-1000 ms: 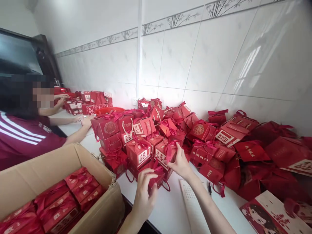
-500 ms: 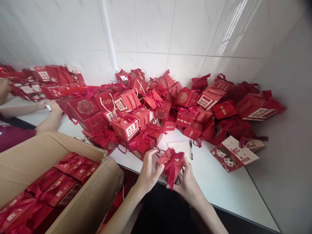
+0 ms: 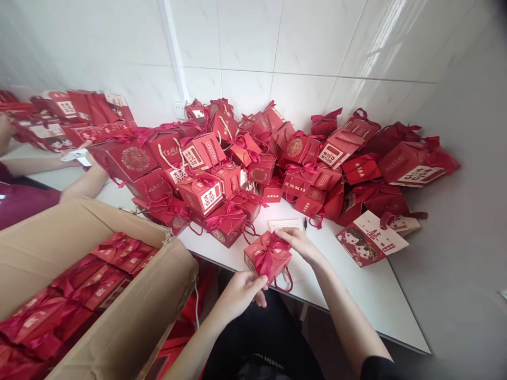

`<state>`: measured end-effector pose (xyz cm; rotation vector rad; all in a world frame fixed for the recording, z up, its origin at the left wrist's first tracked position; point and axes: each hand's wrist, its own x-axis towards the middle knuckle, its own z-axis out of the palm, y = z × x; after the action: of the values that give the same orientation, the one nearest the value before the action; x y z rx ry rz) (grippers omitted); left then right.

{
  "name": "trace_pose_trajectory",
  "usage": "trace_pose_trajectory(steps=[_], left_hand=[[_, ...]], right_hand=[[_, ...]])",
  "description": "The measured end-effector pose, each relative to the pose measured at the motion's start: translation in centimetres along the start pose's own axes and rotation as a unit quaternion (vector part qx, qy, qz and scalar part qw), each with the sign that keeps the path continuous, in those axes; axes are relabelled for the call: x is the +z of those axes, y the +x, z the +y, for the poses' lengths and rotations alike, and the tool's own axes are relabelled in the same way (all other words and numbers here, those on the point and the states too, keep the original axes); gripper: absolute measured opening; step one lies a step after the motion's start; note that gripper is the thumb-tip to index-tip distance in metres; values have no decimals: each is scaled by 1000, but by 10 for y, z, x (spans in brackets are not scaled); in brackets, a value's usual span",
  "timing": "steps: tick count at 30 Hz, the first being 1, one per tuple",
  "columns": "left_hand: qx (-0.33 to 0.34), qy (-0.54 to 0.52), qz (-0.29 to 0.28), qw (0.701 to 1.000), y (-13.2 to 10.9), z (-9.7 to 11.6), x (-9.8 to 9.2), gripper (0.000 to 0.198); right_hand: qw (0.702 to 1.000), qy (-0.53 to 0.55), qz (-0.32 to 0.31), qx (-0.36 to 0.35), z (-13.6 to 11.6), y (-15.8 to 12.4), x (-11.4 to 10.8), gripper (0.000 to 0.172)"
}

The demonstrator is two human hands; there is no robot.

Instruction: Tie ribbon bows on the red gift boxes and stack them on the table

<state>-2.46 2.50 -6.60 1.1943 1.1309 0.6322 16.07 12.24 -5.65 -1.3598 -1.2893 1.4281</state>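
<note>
A red gift box (image 3: 255,259) tied with a dark-pink ribbon bow (image 3: 270,252) is between the two hands at the front edge of a white table (image 3: 358,298), its top facing up; whether it rests on the surface or is held just above it cannot be told. A twisted rope handle (image 3: 285,287) loops out from its near right side. The left hand (image 3: 243,290) is at the near corner, thumb and forefinger close together by the ribbon, though whether they clamp ribbon or box is unclear. The right hand (image 3: 295,241) reaches across from the other side, its fingertips at the bow's far edge; their grip cannot be made out.

Just behind lie a lined notepad (image 3: 283,225) and a black pen (image 3: 305,224). Beyond them a heap of red gift boxes (image 3: 202,195) leans towards the tiled wall (image 3: 245,42). A cartoon-printed box (image 3: 362,248) lies to the right. To the left, an open cardboard carton (image 3: 170,279) holds rows of ribboned boxes (image 3: 101,285); past it, a co-worker's forearm (image 3: 85,184) extends over the table.
</note>
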Motion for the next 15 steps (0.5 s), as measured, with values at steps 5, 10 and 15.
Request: trace_pose_trajectory(steps=[5,10,15], left_hand=[[73,-50,33,996,1,-8,-17,39],[50,-63,65,995,-33,-24,-77,39],[144,-183,237,943,-67,19,-116,27]], right_hand=[[992,121,30,-2,9,5,0,32],[944,242,221,-39,18,3,-56,26],[908,291,288,-84,-9,-4,-88,22]])
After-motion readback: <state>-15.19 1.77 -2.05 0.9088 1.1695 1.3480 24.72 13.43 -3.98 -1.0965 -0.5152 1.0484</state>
